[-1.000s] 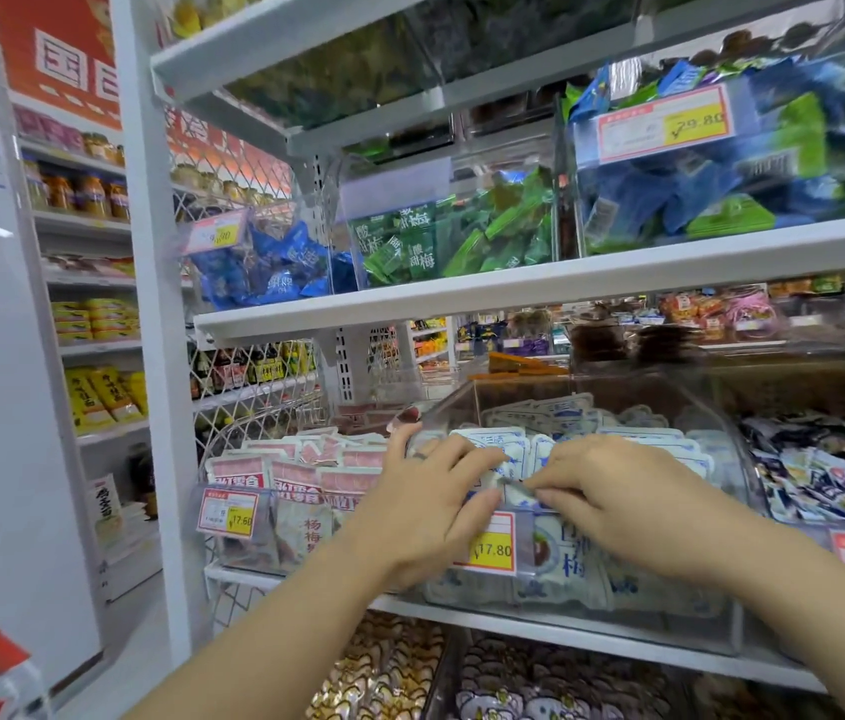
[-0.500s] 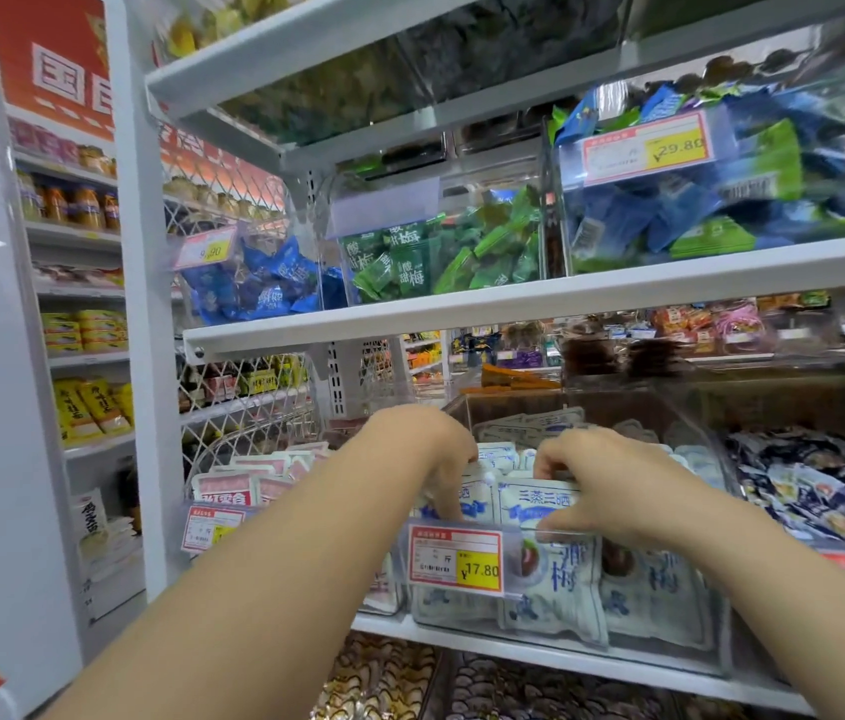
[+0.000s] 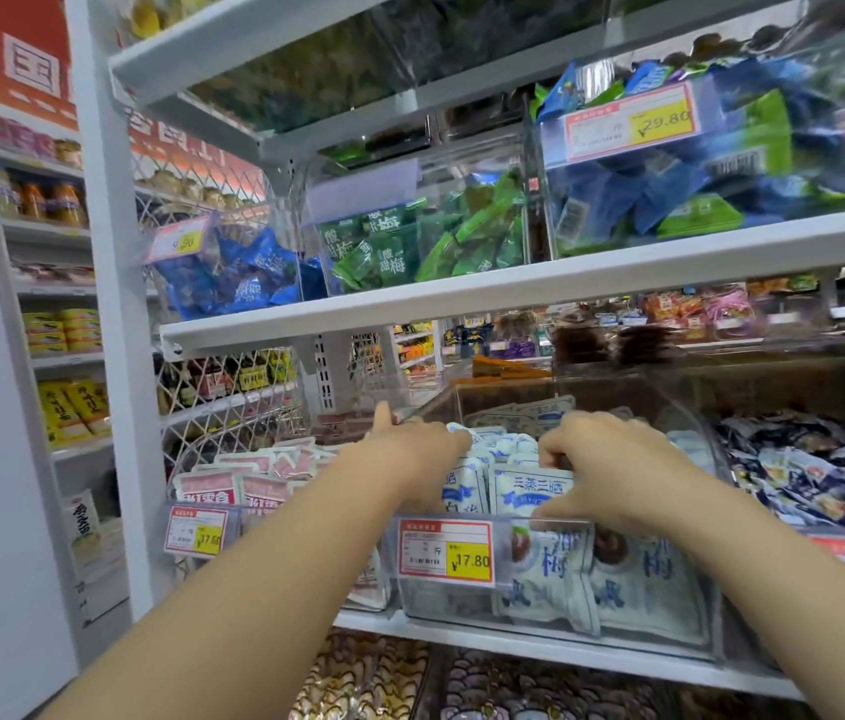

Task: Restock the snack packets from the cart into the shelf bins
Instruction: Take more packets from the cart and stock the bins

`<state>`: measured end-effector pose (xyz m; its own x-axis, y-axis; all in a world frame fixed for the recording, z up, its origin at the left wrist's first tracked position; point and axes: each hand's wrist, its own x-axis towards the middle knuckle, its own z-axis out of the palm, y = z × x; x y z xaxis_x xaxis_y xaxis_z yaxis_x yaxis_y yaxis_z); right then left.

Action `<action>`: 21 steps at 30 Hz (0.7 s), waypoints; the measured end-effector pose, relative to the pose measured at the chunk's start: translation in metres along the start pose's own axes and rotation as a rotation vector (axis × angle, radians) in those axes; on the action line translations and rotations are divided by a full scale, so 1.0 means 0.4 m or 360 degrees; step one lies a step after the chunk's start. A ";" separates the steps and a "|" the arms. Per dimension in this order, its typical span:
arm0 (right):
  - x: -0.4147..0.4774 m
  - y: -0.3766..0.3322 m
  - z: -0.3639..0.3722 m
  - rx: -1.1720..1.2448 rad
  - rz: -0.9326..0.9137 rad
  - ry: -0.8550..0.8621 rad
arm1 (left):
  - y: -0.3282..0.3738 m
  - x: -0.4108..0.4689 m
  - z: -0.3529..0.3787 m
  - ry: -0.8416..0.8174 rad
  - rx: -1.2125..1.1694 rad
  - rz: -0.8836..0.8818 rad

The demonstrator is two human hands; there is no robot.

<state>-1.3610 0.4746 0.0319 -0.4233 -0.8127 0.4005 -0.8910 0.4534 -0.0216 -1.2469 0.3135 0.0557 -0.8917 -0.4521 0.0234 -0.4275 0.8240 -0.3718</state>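
Both hands are inside the clear bin [image 3: 690, 423] on the middle shelf [image 3: 462, 319], among the white-and-blue packets [image 3: 529, 491] that fill it. The right hand [image 3: 612, 470] is clamped on the near row. Its fingers curl over the packet tops and its thumb presses their near face just above the bin's front rim. The left hand [image 3: 410, 449] has its fingers bent down behind the packets, with the thumb sticking up toward the far side. The fingertips are buried, so I cannot tell whether it pinches a packet or only pushes.

The main risk is at the near edge. The front row stands upright and rises above the low front wall. If the right hand lets go before the row is wedged, these packets may tip over the rim and fall toward the lower shelf or the floor.

The yellow-and-red price tag [image 3: 445, 553] hangs on that same rim, just left of the right thumb and under the left wrist. A downward push or a dragged wrist could knock it off.

A pull toward the near side could slide the whole bin off the shelf lip. Packets pushed too far left could spill into the neighbouring bin of pink packets [image 3: 233, 485] and mix the stock.
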 end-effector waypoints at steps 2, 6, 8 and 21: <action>0.004 -0.002 0.001 -0.0025 0.0027 -0.0008 | -0.002 -0.005 -0.004 -0.0007 0.0021 -0.0017; -0.003 0.008 -0.003 0.0140 -0.0018 -0.0021 | -0.024 -0.027 -0.012 0.0011 -0.0327 -0.0054; -0.016 0.020 -0.017 0.0207 -0.0042 -0.0032 | -0.033 -0.042 -0.017 0.0056 -0.0467 -0.0057; -0.057 0.019 -0.038 -0.0271 0.0139 -0.0022 | -0.010 -0.068 0.014 0.0369 -0.0478 -0.0062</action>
<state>-1.3555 0.5023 0.0366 -0.5009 -0.7721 0.3912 -0.8107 0.5768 0.1004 -1.2201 0.3205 0.0513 -0.8692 -0.4241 0.2543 -0.4557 0.8867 -0.0786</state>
